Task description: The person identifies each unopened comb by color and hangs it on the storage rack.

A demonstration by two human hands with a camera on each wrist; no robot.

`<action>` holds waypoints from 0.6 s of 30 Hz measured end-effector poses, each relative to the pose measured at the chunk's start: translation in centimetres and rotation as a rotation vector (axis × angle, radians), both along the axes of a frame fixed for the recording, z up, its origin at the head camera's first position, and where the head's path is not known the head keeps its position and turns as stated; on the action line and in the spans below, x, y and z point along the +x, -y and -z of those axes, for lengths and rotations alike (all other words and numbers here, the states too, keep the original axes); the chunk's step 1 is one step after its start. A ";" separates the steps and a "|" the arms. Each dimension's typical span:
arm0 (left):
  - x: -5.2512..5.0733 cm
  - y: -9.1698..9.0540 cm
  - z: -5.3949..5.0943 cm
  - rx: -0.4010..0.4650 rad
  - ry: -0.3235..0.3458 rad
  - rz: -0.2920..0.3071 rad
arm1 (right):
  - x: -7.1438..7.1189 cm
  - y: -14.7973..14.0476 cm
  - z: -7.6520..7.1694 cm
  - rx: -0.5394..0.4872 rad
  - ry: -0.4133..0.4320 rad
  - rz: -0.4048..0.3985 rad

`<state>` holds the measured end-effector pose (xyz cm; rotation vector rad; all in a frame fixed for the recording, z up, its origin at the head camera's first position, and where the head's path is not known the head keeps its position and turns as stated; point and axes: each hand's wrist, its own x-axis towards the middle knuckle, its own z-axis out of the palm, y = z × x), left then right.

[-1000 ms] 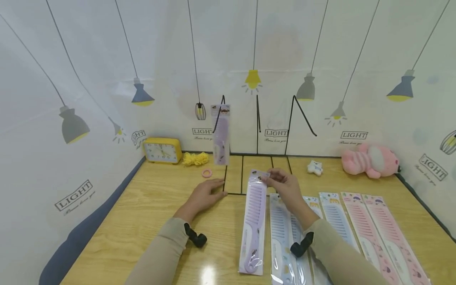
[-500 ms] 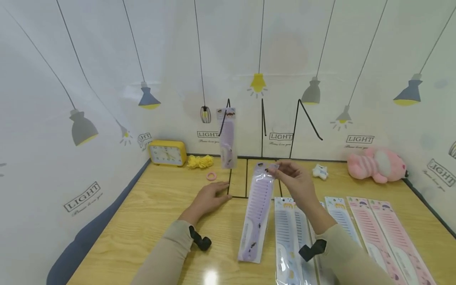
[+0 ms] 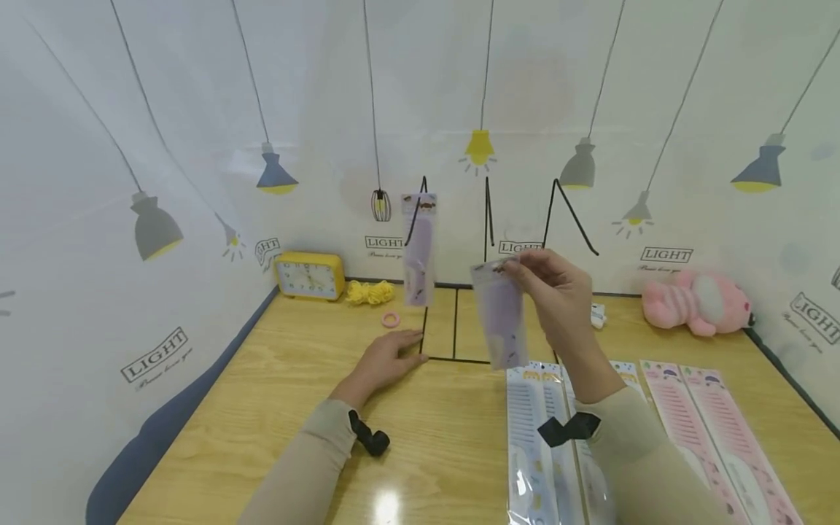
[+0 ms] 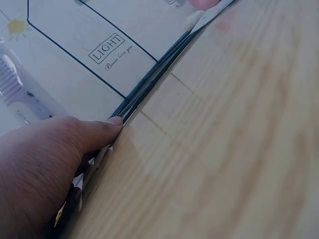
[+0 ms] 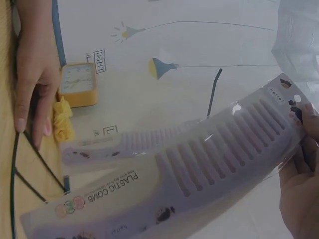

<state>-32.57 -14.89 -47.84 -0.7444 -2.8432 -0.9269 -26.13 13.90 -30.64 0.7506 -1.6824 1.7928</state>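
Observation:
My right hand (image 3: pixel 558 299) pinches the top corner of a packaged purple comb (image 3: pixel 502 313), raised above the table in front of the black wire rack (image 3: pixel 487 211). In the right wrist view the comb (image 5: pixel 209 164) slants across the picture, its top held by the right hand (image 5: pixel 301 199). Another purple comb (image 3: pixel 418 251) hangs on the rack's left hook. My left hand (image 3: pixel 383 361) rests on the table with its fingertips at the rack's base; in the left wrist view the thumb of that hand (image 4: pixel 55 164) touches the black wire.
Packaged blue combs (image 3: pixel 528 437) and pink combs (image 3: pixel 689 423) lie on the right of the table (image 3: pixel 262 437). Along the back stand or lie a yellow clock (image 3: pixel 308 277), yellow yarn (image 3: pixel 370 292), a pink ring (image 3: pixel 390 319), a small white toy (image 3: pixel 598 316) and a pink plush (image 3: pixel 698 302).
My right hand has lifted the purple comb off the table and moved it up and toward the rack. The left hand has stayed at the rack's base.

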 end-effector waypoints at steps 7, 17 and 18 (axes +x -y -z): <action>-0.2 0.1 0.2 0.011 -0.012 0.008 | -0.8 4.4 -2.5 0.170 -0.417 0.110; -0.2 0.1 0.3 -0.009 -0.012 0.002 | -2.3 9.0 -2.9 0.267 -0.631 0.155; -0.1 0.1 0.3 -0.007 -0.014 0.001 | -2.4 9.1 -2.7 0.269 -0.635 0.166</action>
